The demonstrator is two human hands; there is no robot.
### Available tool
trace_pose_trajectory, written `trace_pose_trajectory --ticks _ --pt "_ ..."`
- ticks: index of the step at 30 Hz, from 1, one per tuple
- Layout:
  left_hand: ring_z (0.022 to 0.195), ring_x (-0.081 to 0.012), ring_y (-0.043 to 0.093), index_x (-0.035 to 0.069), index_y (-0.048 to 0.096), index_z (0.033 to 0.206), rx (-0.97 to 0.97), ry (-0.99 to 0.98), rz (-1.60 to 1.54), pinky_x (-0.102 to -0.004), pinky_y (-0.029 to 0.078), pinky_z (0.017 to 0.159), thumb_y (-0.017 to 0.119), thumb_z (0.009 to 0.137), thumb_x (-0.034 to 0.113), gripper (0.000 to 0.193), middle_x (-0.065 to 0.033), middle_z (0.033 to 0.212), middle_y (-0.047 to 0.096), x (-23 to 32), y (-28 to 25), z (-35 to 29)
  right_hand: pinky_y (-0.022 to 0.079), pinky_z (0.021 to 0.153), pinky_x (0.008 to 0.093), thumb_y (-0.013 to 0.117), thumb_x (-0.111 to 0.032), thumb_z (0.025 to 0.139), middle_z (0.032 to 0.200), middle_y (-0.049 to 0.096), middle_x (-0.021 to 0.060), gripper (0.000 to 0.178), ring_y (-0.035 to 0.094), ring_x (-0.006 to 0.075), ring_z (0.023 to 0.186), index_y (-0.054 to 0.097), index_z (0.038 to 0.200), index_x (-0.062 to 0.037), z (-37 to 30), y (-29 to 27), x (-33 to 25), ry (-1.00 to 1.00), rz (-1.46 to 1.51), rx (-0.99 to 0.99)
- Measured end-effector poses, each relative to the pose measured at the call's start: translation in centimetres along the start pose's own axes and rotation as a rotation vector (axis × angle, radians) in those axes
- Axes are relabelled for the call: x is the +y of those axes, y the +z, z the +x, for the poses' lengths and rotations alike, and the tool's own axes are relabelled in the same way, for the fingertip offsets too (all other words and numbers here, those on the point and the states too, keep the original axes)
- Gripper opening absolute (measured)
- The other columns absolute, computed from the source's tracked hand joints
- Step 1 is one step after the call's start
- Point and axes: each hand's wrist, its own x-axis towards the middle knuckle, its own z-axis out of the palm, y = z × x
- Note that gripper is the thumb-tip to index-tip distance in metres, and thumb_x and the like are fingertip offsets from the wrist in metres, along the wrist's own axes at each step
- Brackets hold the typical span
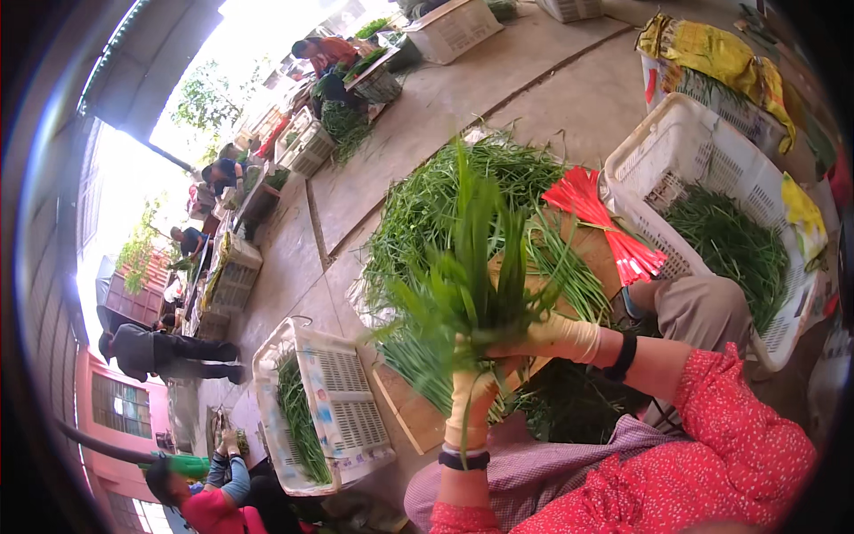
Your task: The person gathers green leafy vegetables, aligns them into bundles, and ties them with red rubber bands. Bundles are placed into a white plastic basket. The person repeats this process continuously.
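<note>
A bunch of garlic chives (pixel 485 285) stands upright in front of me, its leaf ends blurred. My left hand (pixel 471 405), in a pale yellow glove, is closed round the lower part of the bunch. The gloved fingers of my right hand (pixel 559 338) grip it from the right side, partly hidden by the leaves. Beneath is a wooden board (pixel 405 414) with more chives lying on it. A large loose heap of chives (pixel 427 200) spreads just beyond the board. Red strips (pixel 592 209) with pale ends lie fanned out at the board's far right.
To my right stands a white plastic crate (pixel 654 138) with chives inside. Another white crate (pixel 351 400) with chives is at the left. Yellow sacking (pixel 712 58) covers a crate at the far right. Several people work among crates in the background; one person (pixel 142 343) stands.
</note>
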Motion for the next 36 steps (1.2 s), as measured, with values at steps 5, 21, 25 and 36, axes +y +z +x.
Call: trace_pose_trajectory --ticks 5,21,25,36 --pt "0.093 -0.0163 0.065 0.002 0.07 0.104 -0.033 0.237 0.749 -0.0326 0.054 0.077 0.073 0.087 0.012 0.021 -0.0072 0.102 0.071 -6.4 -0.9 1.4 0.052 0.092 0.0291 0.081 -0.011 0.083 0.122 0.065 0.005 0.04 0.059 0.0119 0.11 0.065 0.119 -0.0055 -0.4 -0.1 3.1 0.142 0.433 -0.006" --pt "0.109 -0.021 0.06 0.006 0.062 0.12 0.231 -0.031 -0.004 -0.0367 0.052 0.092 0.073 0.088 0.012 0.035 -0.0041 0.115 0.065 -5.4 -0.1 1.4 0.049 0.098 0.0419 0.085 -0.027 0.065 0.124 0.061 0.0161 0.088 0.058 0.0349 0.121 0.05 0.143 -0.0095 4.6 0.2 1.5 -0.487 -0.865 -0.198" --pt "0.106 -0.0174 0.06 0.005 0.063 0.115 0.497 -0.02 -0.379 -0.0347 0.054 0.087 0.071 0.089 0.01 0.028 -0.0021 0.109 0.065 -1.0 0.2 0.6 0.048 0.101 0.0429 0.081 -0.029 0.078 0.133 0.06 0.0184 0.079 0.059 0.0346 0.118 0.048 0.146 -0.0061 3.6 -1.3 -2.1 -0.461 -0.485 -0.04" --pt "0.112 -0.0235 0.062 0.004 0.055 0.13 0.667 0.074 -0.79 -0.041 0.047 0.104 0.059 0.1 0.015 0.032 -0.0119 0.118 0.067 0.3 -1.6 -5.6 0.048 0.098 0.0432 0.072 -0.047 0.088 0.121 0.067 0.0156 0.051 0.063 0.0342 0.112 0.069 0.121 -0.0079 -6.2 0.5 4.0 -0.033 -0.805 0.076"
